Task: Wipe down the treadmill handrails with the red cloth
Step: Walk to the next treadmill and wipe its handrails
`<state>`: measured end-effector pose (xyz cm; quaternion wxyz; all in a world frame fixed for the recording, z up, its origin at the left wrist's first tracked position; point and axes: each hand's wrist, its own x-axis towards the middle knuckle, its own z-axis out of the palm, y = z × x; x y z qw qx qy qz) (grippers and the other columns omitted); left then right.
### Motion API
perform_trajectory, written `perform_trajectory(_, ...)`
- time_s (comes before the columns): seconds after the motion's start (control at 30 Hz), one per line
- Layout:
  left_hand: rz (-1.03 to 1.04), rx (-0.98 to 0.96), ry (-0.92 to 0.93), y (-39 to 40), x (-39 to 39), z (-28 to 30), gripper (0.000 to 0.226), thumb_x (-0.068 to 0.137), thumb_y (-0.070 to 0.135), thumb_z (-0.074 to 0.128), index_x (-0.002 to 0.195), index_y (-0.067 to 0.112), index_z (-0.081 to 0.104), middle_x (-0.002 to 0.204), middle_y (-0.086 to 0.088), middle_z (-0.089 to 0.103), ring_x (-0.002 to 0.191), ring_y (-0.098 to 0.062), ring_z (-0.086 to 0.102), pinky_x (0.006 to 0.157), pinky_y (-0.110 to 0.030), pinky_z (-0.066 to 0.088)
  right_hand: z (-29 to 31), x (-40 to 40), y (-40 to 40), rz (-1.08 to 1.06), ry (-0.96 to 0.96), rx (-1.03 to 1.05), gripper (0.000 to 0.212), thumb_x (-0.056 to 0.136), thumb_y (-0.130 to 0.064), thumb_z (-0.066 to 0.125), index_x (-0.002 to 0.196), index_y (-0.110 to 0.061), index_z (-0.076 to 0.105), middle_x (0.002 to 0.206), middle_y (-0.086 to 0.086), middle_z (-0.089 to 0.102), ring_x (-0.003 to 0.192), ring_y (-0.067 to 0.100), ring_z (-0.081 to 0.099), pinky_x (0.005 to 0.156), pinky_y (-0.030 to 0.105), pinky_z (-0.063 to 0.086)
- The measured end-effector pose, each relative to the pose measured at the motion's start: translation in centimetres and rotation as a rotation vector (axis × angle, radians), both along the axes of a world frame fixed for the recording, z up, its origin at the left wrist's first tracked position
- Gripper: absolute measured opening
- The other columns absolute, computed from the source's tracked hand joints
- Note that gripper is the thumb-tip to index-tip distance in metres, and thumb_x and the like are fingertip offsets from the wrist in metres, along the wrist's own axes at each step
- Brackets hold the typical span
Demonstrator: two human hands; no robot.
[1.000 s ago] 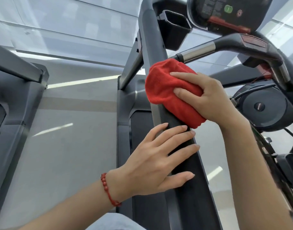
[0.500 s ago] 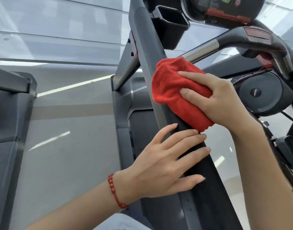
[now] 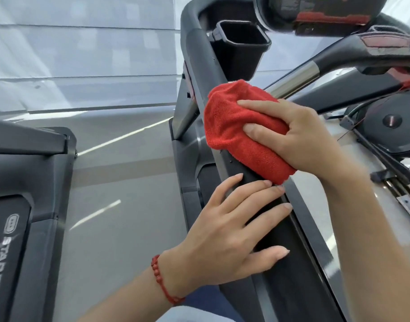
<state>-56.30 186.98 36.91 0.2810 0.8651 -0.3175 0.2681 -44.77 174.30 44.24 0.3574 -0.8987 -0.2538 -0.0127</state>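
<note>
- The handrail (image 3: 290,252) is a dark bar that runs up to the console; the wiping step seems in hand.
- The right hand (image 3: 299,140) grips the bunched red cloth (image 3: 231,126) against the bar.
- The left hand (image 3: 224,238) rests flat on the bar just below the cloth, fingers straight.
- Next, I think, the cloth must slide along the bar with steady pressure.

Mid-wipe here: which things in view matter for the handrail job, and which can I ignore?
In the job: red cloth, right hand gripping it, left hand resting on the handrail.

Ignore: cup holder, console, neighbouring treadmill.
</note>
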Motion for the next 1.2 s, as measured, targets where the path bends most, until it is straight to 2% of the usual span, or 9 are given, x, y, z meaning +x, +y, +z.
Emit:
perform_trajectory(0.13, -0.016, 0.007, -0.02, 0.0, 0.7, 0.0, 0.047, 0.095, 0.04, 0.033, 0.108, 0.01, 0.067, 0.12, -0.01, 0.062, 0.117, -0.022, 0.052, 0.103, -0.046, 0.036, -0.1, 1.4, 0.4, 0.019, 0.013, 0.032, 0.034, 0.079, -0.043, 0.061, 0.113, -0.045, 0.059, 0.105, -0.007, 0.065, 0.097, 0.002, 0.057, 0.09, 0.017, 0.043)
perform_trajectory(0.3, -0.027, 0.012, -0.025, 0.5, 1.9, 0.2, 0.045, 0.095, 0.038, 0.036, 0.109, 0.009, 0.067, 0.12, -0.011, 0.062, 0.118, -0.022, 0.052, 0.102, -0.046, 0.036, -0.2, 3.6, 1.6, -0.005, 0.018, 0.06, 0.033, 0.084, -0.035, 0.063, 0.117, -0.037, 0.06, 0.111, -0.007, 0.066, 0.1, 0.0, 0.057, 0.091, 0.014, 0.041)
perform_trajectory(0.37, -0.028, 0.026, -0.03, 1.0, 2.7, 0.3, 0.044, 0.095, 0.038, 0.036, 0.109, 0.009, 0.066, 0.121, -0.01, 0.061, 0.119, -0.022, 0.051, 0.102, -0.047, 0.036, -0.4, 3.5, 1.3, -0.007, 0.029, 0.063, 0.033, 0.083, -0.038, 0.062, 0.117, -0.04, 0.059, 0.11, -0.005, 0.065, 0.101, 0.003, 0.057, 0.092, 0.018, 0.042)
perform_trajectory(0.5, -0.057, 0.031, -0.046, 2.0, 4.1, 0.0, 0.044, 0.095, 0.038, 0.036, 0.11, 0.009, 0.066, 0.121, -0.011, 0.061, 0.119, -0.021, 0.05, 0.102, -0.046, 0.036, -0.5, 3.6, 1.2, -0.003, 0.041, 0.08, 0.033, 0.079, -0.04, 0.062, 0.112, -0.044, 0.06, 0.106, -0.011, 0.067, 0.098, -0.001, 0.059, 0.088, 0.015, 0.044)
perform_trajectory(0.73, -0.111, 0.007, -0.068, 2.5, 5.0, -0.3, 0.043, 0.095, 0.037, 0.035, 0.108, 0.013, 0.068, 0.12, -0.009, 0.062, 0.117, -0.021, 0.052, 0.101, -0.045, 0.038, 0.2, 6.5, 3.5, -0.044, 0.037, 0.016, 0.035, 0.082, -0.037, 0.063, 0.117, -0.038, 0.059, 0.114, -0.004, 0.065, 0.106, 0.006, 0.057, 0.097, 0.026, 0.042)
perform_trajectory(0.8, -0.126, 0.011, -0.077, 2.6, 5.1, -0.3, 0.042, 0.095, 0.037, 0.035, 0.107, 0.013, 0.068, 0.12, -0.008, 0.062, 0.116, -0.02, 0.053, 0.101, -0.044, 0.038, 0.2, 6.4, 3.2, -0.05, 0.031, -0.019, 0.036, 0.082, -0.04, 0.063, 0.117, -0.041, 0.058, 0.109, 0.001, 0.064, 0.102, 0.008, 0.057, 0.095, 0.023, 0.041)
perform_trajectory(0.93, -0.157, -0.012, -0.08, 3.2, 6.1, -0.2, 0.04, 0.094, 0.036, 0.038, 0.108, 0.012, 0.068, 0.12, -0.009, 0.062, 0.115, -0.021, 0.054, 0.1, -0.045, 0.039, 0.7, 5.8, 2.8, -0.004, 0.046, -0.049, 0.038, 0.077, -0.043, 0.063, 0.114, -0.044, 0.059, 0.101, -0.004, 0.064, 0.094, 0.001, 0.056, 0.087, 0.012, 0.04)
perform_trajectory(1.07, -0.098, -0.02, -0.054, 4.5, 8.2, -0.1, 0.041, 0.095, 0.035, 0.039, 0.111, 0.01, 0.065, 0.122, -0.011, 0.06, 0.118, -0.023, 0.051, 0.101, -0.045, 0.037, 0.9, 7.8, 4.4, -0.06, 0.023, -0.071, 0.037, 0.08, -0.041, 0.064, 0.116, -0.041, 0.059, 0.112, 0.001, 0.065, 0.105, 0.01, 0.057, 0.097, 0.026, 0.041)
perform_trajectory(1.2, -0.052, -0.017, -0.029, 5.5, 9.8, -0.2, 0.039, 0.094, 0.034, 0.042, 0.113, 0.008, 0.064, 0.123, -0.012, 0.059, 0.119, -0.025, 0.049, 0.102, -0.045, 0.036, 1.1, 9.3, 5.4, -0.065, -0.018, -0.145, 0.037, 0.082, -0.041, 0.062, 0.119, -0.041, 0.057, 0.11, 0.007, 0.062, 0.102, 0.016, 0.056, 0.096, 0.028, 0.04)
